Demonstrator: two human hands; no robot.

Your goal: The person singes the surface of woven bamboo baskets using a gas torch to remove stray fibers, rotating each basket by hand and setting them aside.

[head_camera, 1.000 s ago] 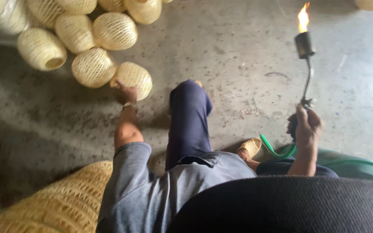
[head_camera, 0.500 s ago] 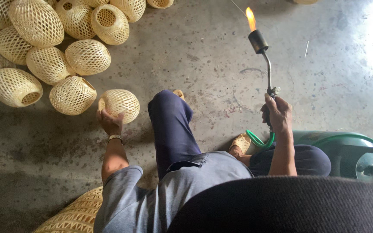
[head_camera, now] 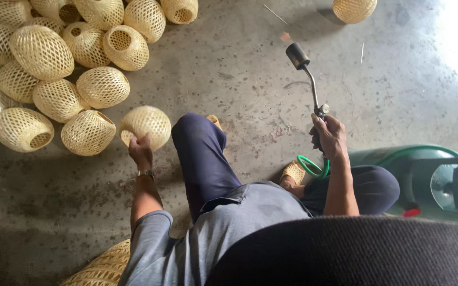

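Observation:
My left hand (head_camera: 141, 149) grips the rim of a round woven bamboo basket (head_camera: 147, 124) that rests on the concrete floor beside my left knee. My right hand (head_camera: 331, 137) is closed on the handle of a gas torch (head_camera: 306, 71), whose black nozzle points up and away with only a faint flame at its tip. A green hose (head_camera: 309, 168) runs from the torch toward a green gas cylinder (head_camera: 417, 177) lying at my right. I sit on the floor with my legs (head_camera: 202, 153) bent in dark trousers.
A heap of several similar woven baskets (head_camera: 59, 63) fills the upper left. One more basket (head_camera: 354, 9) lies at the top right. A larger woven piece (head_camera: 99, 267) shows at the bottom left. Bare concrete floor (head_camera: 239, 69) spreads ahead.
The torch flame has shrunk from tall and bright to almost nothing. My left hand has kept hold of the basket by my knee while the view shifted up and left.

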